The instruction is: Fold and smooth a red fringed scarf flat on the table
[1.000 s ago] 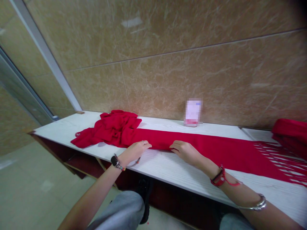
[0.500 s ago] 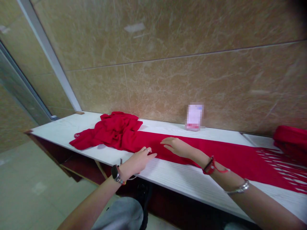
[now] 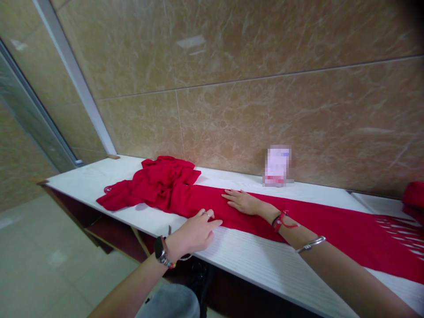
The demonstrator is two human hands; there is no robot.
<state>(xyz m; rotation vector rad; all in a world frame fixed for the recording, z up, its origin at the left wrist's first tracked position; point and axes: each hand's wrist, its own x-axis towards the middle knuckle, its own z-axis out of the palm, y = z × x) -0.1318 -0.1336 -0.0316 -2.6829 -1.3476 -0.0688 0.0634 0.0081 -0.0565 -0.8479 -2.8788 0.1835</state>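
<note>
Running lengthwise along white table [image 3: 251, 251], red scarf [image 3: 318, 221] points fringed end [image 3: 402, 235] right.

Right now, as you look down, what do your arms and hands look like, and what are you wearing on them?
Both forearms are bare of sleeves, and the hands are ungloved. The left hand has a slim ring on one of its fingers, a dark-faced watch and a multicoloured beaded bracelet. Above the right hand are a red bracelet with loose cord and a silvery bangle.
</note>
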